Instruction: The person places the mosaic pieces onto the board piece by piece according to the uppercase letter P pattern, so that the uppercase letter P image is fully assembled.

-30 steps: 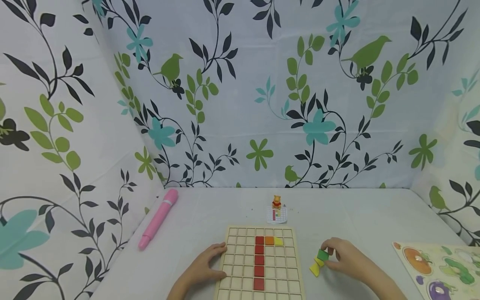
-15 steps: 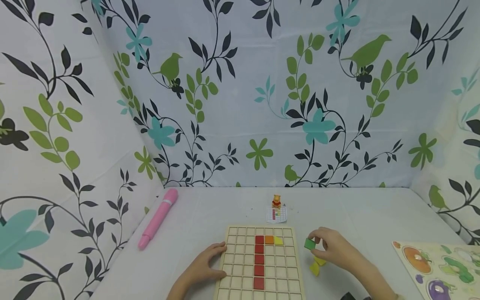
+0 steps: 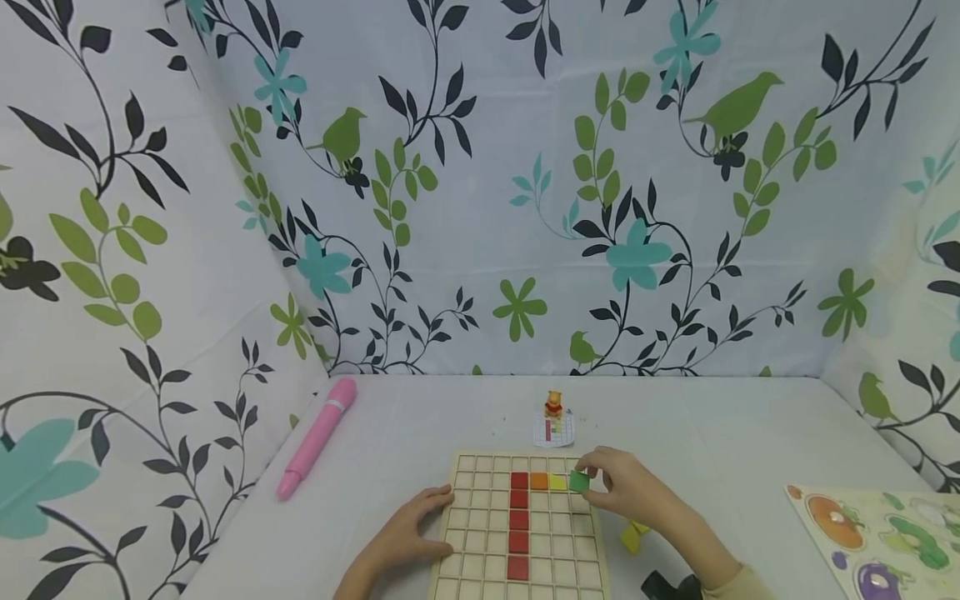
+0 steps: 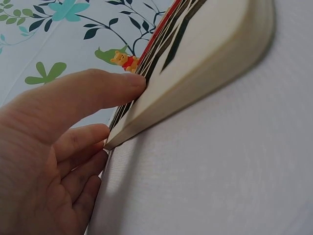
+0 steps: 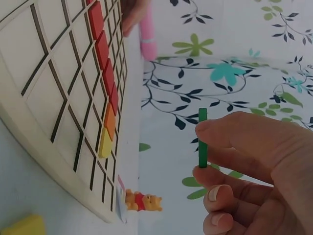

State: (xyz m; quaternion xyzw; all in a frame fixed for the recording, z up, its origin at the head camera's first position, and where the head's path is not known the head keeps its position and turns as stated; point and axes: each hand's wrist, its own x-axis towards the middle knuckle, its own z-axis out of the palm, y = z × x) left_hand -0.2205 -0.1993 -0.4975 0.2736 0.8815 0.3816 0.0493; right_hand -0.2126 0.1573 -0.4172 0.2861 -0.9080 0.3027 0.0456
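Note:
Between thumb and fingertips, my right hand [image 3: 628, 488] pinches a flat green square tile [image 3: 578, 482]. The right wrist view shows this tile [image 5: 203, 152] edge-on, held above the board. It hovers over the far right end of a wooden grid board [image 3: 472, 521], right of a yellow tile [image 3: 557, 482]. An orange tile [image 3: 538, 482] adjoins the yellow one. Several red tiles [image 3: 518, 521] form a column in the grid. My left hand [image 3: 408, 527] rests at the board's left edge, its thumb [image 4: 112, 88] on the rim and its other fingers beside it.
Loose yellow pieces [image 3: 632, 537] lie right of the board. Behind it, a small bear figure [image 3: 553, 404] stands by a printed grid card [image 3: 553, 431]. A pink stick [image 3: 317, 437] lies at left, a vegetable picture board [image 3: 885, 537] at right.
My right hand has lifted the green tile from beside the loose yellow pieces and carried it left, over the board's far right corner. My left hand has stayed at the board's edge.

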